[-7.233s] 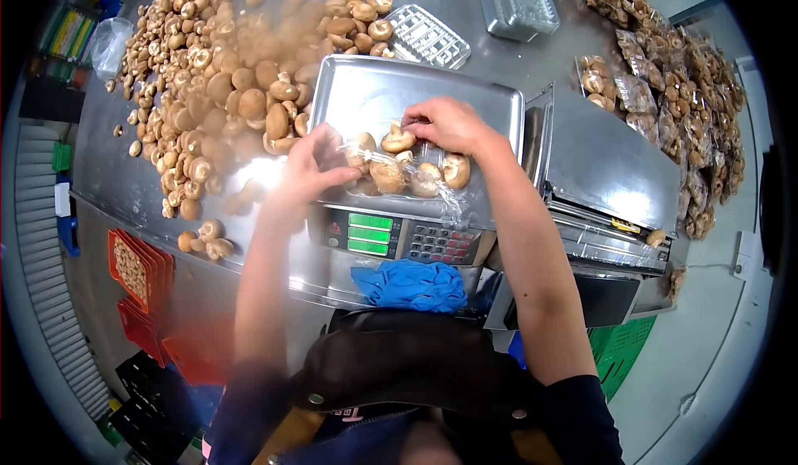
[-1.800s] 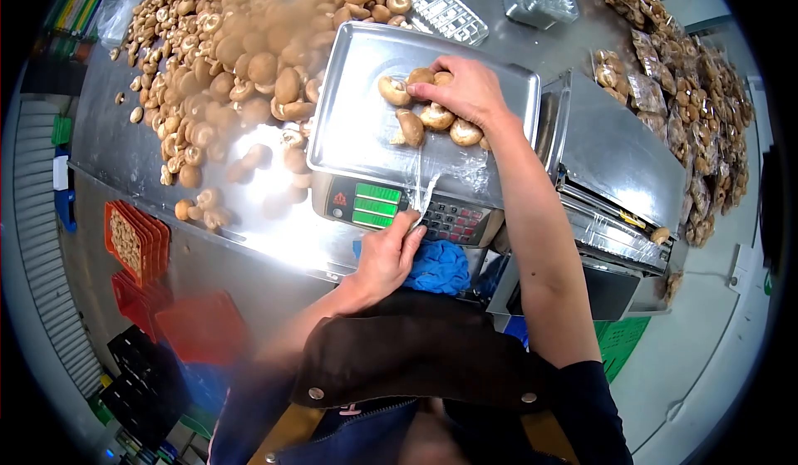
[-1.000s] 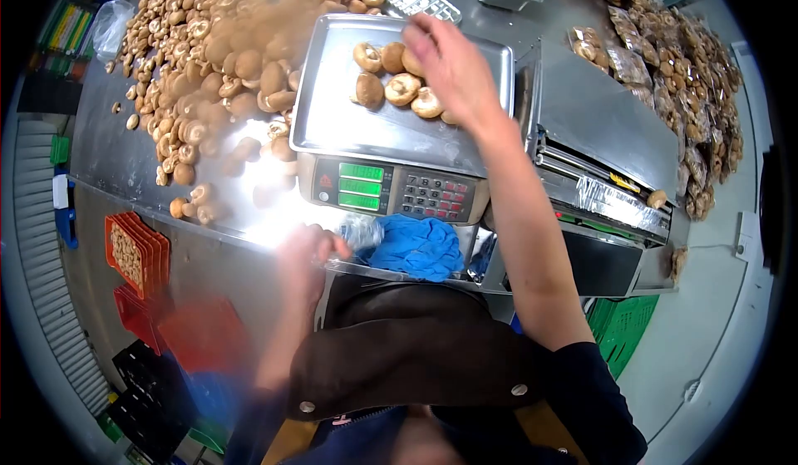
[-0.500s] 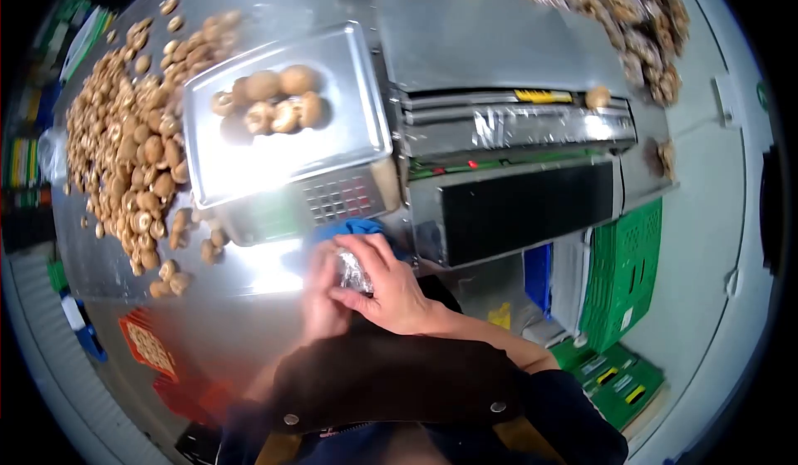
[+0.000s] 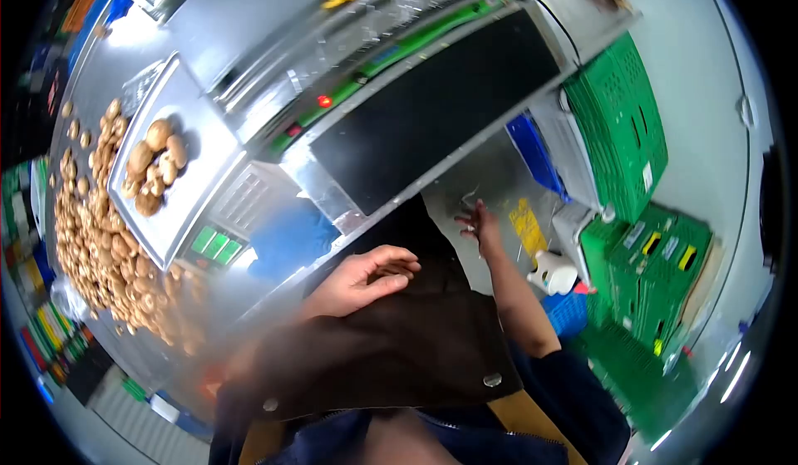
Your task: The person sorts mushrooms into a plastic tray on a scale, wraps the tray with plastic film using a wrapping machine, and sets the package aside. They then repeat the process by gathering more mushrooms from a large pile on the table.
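Observation:
My left hand (image 5: 362, 280) is in front of the brown apron (image 5: 374, 353), fingers loosely bent and thumb apart, nothing visible in it. Off to the right, my right hand (image 5: 480, 226) reaches down over the floor beside the machine, fingers spread. By its fingertips shows a thin, pale, curled scrap (image 5: 471, 193), like a strip of clear film. A blue cloth (image 5: 295, 236) lies at the bench edge just beyond my left hand. Several brown mushrooms (image 5: 154, 166) rest on the metal tray of the scale (image 5: 125, 203).
Loose mushrooms (image 5: 96, 249) cover the left of the steel bench. A film-wrapping machine with a black plate (image 5: 440, 108) stands ahead. Stacked green crates (image 5: 619, 124), a white cup-like container (image 5: 554, 272) and a yellow floor marking (image 5: 526, 226) are at the right.
The view has turned right. My hands, earlier together around crumpled clear film, are now apart; the right one has moved out over the floor. The crumpled film no longer shows between them.

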`<state>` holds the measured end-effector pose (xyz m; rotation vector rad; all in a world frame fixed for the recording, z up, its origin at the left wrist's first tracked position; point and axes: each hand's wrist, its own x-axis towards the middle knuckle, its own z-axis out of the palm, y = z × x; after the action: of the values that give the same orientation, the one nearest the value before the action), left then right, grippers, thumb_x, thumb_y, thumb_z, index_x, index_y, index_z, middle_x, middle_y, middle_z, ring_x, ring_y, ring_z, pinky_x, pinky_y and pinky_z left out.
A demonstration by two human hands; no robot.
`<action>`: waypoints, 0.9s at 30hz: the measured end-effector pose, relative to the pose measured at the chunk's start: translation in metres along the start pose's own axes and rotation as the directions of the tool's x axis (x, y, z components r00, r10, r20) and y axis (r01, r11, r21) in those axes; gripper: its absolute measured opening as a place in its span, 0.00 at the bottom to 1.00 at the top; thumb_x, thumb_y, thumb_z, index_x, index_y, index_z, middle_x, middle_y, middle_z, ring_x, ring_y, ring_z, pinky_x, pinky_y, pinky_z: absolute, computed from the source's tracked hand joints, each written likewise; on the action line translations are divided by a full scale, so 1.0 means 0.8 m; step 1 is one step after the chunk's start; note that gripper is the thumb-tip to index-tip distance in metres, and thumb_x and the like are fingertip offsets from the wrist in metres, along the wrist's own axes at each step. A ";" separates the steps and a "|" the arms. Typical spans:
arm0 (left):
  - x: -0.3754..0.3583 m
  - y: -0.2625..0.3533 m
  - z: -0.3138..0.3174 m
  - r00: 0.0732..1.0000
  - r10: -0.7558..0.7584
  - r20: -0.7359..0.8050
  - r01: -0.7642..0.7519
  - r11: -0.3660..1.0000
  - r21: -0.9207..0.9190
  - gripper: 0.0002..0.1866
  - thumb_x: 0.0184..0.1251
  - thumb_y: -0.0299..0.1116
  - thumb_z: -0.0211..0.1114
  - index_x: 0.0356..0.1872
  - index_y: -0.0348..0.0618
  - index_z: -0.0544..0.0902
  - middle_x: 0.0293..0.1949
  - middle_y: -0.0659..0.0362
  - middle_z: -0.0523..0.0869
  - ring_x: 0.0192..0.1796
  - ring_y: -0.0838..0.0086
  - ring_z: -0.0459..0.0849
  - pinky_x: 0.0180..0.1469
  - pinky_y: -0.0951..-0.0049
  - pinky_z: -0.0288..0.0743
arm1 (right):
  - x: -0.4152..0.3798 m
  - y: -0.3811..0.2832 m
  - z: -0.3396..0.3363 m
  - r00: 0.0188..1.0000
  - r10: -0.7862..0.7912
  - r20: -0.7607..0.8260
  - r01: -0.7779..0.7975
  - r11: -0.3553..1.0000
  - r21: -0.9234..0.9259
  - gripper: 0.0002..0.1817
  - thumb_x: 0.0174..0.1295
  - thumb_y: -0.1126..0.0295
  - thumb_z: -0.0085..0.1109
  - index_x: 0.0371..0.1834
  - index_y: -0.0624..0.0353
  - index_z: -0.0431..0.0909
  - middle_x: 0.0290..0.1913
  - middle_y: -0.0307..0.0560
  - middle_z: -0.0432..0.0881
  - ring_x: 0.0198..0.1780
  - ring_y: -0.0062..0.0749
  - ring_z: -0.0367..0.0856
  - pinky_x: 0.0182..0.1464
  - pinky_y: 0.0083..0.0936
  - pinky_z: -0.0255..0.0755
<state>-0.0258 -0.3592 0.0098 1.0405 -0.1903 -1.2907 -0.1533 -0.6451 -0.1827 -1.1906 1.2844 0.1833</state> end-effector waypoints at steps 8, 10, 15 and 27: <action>-0.009 0.006 0.002 0.966 -0.033 -0.255 0.057 0.995 0.085 0.15 0.68 0.22 0.54 0.55 0.34 0.75 0.52 0.50 0.82 0.55 0.67 0.81 0.59 0.73 0.71 | 0.073 0.027 -0.014 0.963 -0.039 -0.265 0.040 0.999 -0.003 0.22 0.68 0.50 0.50 0.23 0.55 0.73 0.13 0.38 0.68 0.10 0.26 0.64 0.13 0.26 0.55; -0.006 0.018 -0.003 0.976 -0.031 -0.214 0.080 0.971 0.223 0.13 0.68 0.23 0.54 0.52 0.35 0.77 0.52 0.50 0.83 0.53 0.67 0.82 0.58 0.72 0.71 | 0.077 0.018 -0.012 0.943 -0.092 -0.320 0.095 0.995 -0.006 0.23 0.68 0.50 0.51 0.21 0.56 0.72 0.12 0.38 0.68 0.10 0.27 0.65 0.13 0.27 0.56; 0.001 0.039 0.001 0.969 -0.073 -0.238 0.144 0.945 0.294 0.09 0.67 0.22 0.56 0.47 0.36 0.78 0.50 0.49 0.83 0.51 0.66 0.83 0.57 0.70 0.72 | 0.104 0.053 -0.005 0.919 -0.098 -0.381 0.116 0.993 0.025 0.22 0.68 0.49 0.52 0.27 0.58 0.74 0.19 0.41 0.75 0.14 0.29 0.71 0.16 0.27 0.63; 0.007 0.063 -0.023 0.977 -0.042 -0.209 0.127 0.903 0.411 0.12 0.68 0.25 0.59 0.50 0.36 0.78 0.51 0.52 0.81 0.53 0.67 0.82 0.61 0.66 0.71 | 0.097 0.063 0.121 0.908 -0.234 0.349 0.399 0.737 -0.545 0.29 0.71 0.46 0.45 0.57 0.61 0.75 0.46 0.53 0.83 0.46 0.42 0.82 0.45 0.33 0.76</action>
<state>0.0231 -0.3583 0.0333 1.5567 -0.2857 -1.2432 -0.0992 -0.5876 -0.2910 -1.8570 0.7747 0.5107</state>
